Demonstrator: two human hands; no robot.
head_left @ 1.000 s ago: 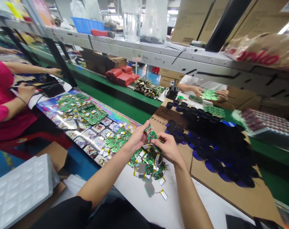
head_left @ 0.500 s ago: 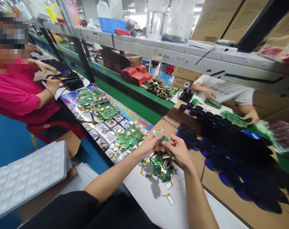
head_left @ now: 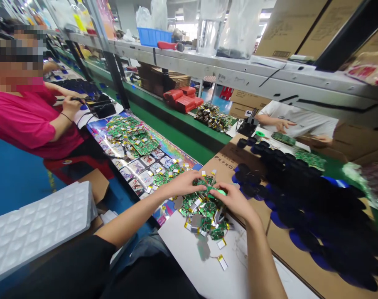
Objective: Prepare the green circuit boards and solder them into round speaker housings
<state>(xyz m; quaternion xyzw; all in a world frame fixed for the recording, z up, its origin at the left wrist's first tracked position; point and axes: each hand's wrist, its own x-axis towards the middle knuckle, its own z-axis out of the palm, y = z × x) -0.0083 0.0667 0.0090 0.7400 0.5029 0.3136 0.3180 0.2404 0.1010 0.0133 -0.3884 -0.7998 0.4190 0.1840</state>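
Head view: workroom, blue floor (head_left: 11,162) extending along the left.

Shelf (head_left: 207,66), one, grey metal: running above the work area, cardboard boxes (head_left: 291,29) standing on its right end.

Tabletop (head_left: 182,253), white: carrying the near pile directly before the person.

Cardboard sheet (head_left: 288,245): lying to the right, bearing many dark, blue-edged round pieces (head_left: 304,195).

Co-workers, two: one in a pink top (head_left: 23,124) working at the left; one in a white shirt (head_left: 301,118) working across, boards lying near.

Printed sheet (head_left: 136,166), glossy, pictured: stretching away at the left, bearing the far pile (head_left: 145,143) of green boards.

Moulded tray (head_left: 39,228), white, one: sitting at lower left, apart from the tabletop.

Near pile (head_left: 207,211): circuit boards lying jumbled with silver, yellow-ended cells. Many are remaining here, so by judgement plenty of handling is left; whether either pile is holding finished pieces cannot be told.

Left hand (head_left: 189,182), right hand (head_left: 232,197): meeting over the near pile, fingertips pinching one piece between them. By judgement, that piece is being worked on, not yet done.

Green board (head_left: 210,189), one: resting in both grips, partly hidden by fingers.

Loose cell (head_left: 222,262), one: lying just below the near pile.
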